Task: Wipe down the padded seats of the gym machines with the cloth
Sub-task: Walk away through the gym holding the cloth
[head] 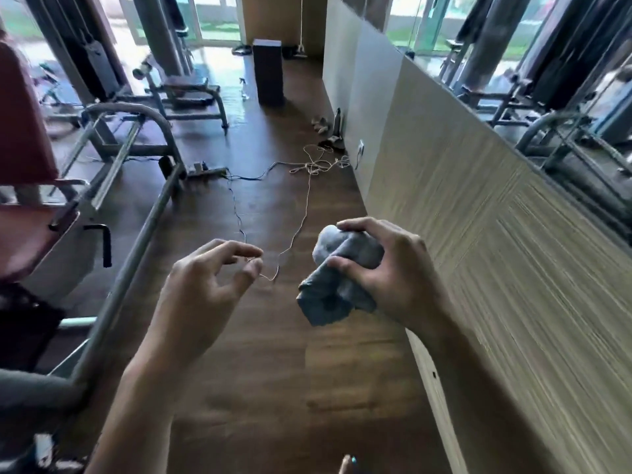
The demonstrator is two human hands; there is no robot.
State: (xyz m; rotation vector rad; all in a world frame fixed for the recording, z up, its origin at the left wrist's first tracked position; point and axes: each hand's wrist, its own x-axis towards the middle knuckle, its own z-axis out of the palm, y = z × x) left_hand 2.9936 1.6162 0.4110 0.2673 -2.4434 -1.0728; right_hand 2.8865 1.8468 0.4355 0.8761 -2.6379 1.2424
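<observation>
My right hand (390, 268) grips a crumpled grey-blue cloth (328, 295) in front of me, above the wooden floor. My left hand (208, 285) hovers to its left with curled, parted fingers and holds nothing; a thin wire on the floor shows behind its fingertips. At the far left stands a gym machine with a red padded seat (30, 241) and a red padded backrest (20, 114). Both hands are well to the right of that seat, apart from it.
A grey metal frame bar (136, 244) runs diagonally between me and the red seat. Thin cables (307, 165) trail across the brown floor. A panelled wall with a mirror (478, 200) lines the right. A dark box (268, 73) and another bench machine (184, 94) stand further ahead.
</observation>
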